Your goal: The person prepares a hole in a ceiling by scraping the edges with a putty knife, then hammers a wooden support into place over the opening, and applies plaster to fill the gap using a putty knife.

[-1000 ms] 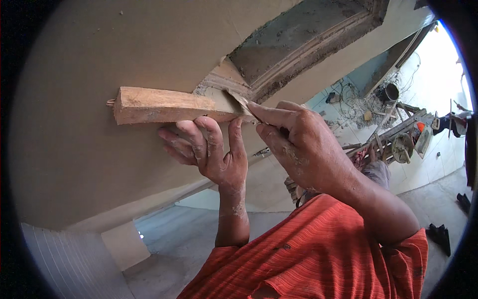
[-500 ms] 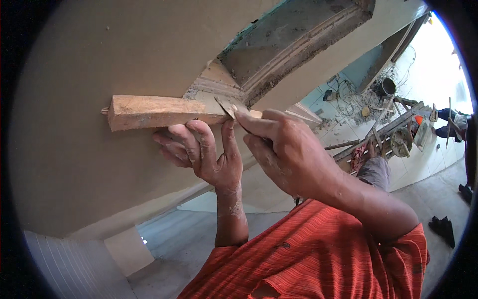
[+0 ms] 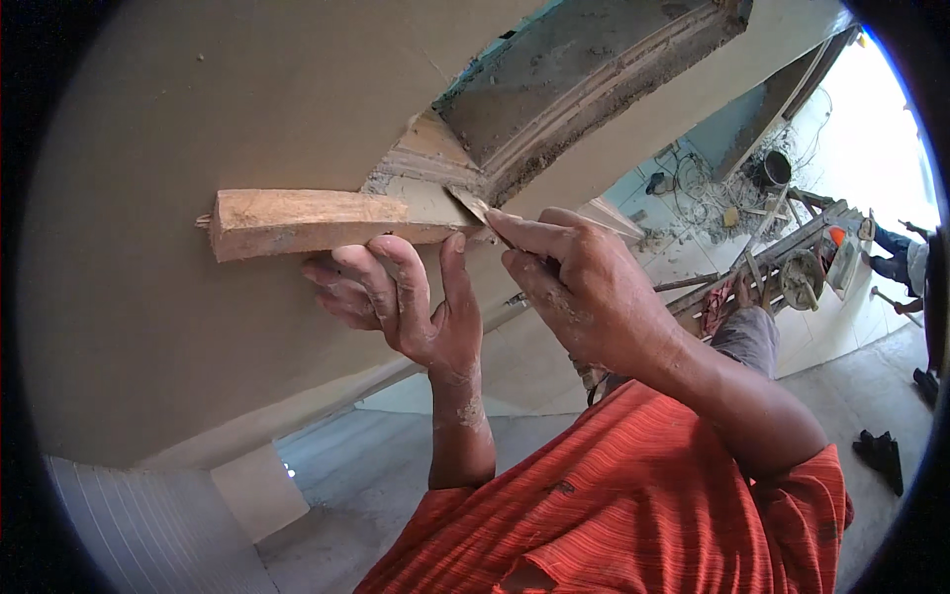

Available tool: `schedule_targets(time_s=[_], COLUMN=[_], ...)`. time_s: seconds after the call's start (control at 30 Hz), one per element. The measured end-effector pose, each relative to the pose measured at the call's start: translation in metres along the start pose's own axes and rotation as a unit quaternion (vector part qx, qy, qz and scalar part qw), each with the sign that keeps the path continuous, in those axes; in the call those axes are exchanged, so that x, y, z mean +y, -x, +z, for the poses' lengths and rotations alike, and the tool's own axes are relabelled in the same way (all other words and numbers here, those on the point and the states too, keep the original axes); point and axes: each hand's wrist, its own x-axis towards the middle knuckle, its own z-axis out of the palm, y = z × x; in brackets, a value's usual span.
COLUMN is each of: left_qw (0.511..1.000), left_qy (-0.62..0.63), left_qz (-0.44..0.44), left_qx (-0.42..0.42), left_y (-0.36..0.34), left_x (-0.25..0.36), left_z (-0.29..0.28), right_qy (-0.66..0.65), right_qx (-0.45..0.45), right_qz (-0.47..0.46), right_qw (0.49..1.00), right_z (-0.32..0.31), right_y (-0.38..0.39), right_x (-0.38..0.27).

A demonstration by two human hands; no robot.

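Note:
A straight, squared piece of wood (image 3: 307,210) lies against the beige wall along the lower edge of a recessed opening. From beneath, my left hand (image 3: 416,307) holds this wood, thumb and fingertips pressed to its lower edge. My right hand (image 3: 589,282) is closed around a small metal trowel (image 3: 468,203), whose handle is mostly hidden in the fist. The blade touches or nearly touches the wet grey mortar (image 3: 421,193) beside the wood's right end. Pale mortar dust coats both hands.
Above sits the recess with rough mortar edges (image 3: 614,89). At the right, below me, are a plank scaffold (image 3: 762,259), a mortar bucket (image 3: 800,279), a dark bucket (image 3: 775,168) amid rubble and cables, and another person (image 3: 899,262). Dark cloth (image 3: 879,460) lies on the floor.
My right hand and the trowel have shifted slightly right along the mortar, and the blade lies at a different angle. My left hand stays under the wood. The other person at the right has moved.

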Motion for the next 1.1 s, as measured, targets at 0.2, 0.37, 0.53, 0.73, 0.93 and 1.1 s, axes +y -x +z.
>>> schedule_targets(time_s=[0.2, 0.37, 0.53, 0.73, 0.93, 1.1], left_qw=[0.998, 1.000, 1.000, 1.000, 0.999, 0.999], left_qy=[0.060, 0.014, 0.016, -0.003, 0.040, 0.041], left_qz=[-0.011, 0.024, 0.003, 0.006, 0.004, -0.005], left_qx=[0.010, -0.005, -0.018, -0.027, -0.022, -0.026], left_y=[0.000, -0.002, 0.004, 0.005, 0.003, 0.009], left_x=[0.001, -0.002, -0.006, -0.011, -0.006, -0.008], left_z=[0.003, -0.002, -0.003, -0.001, -0.001, -0.001], right_qy=[0.001, -0.033, -0.014, -0.028, -0.073, -0.057], right_qx=[-0.012, -0.055, -0.015, -0.036, -0.007, -0.064], right_qz=[-0.009, 0.028, 0.032, -0.011, -0.038, 0.021], right_qw=[1.000, 0.998, 0.999, 0.999, 0.997, 0.996], right_z=[0.002, -0.032, -0.031, -0.016, -0.014, -0.034], right_y=[0.000, 0.032, 0.016, -0.008, 0.008, 0.019], right_x=[0.000, -0.020, -0.002, -0.007, -0.012, -0.027])
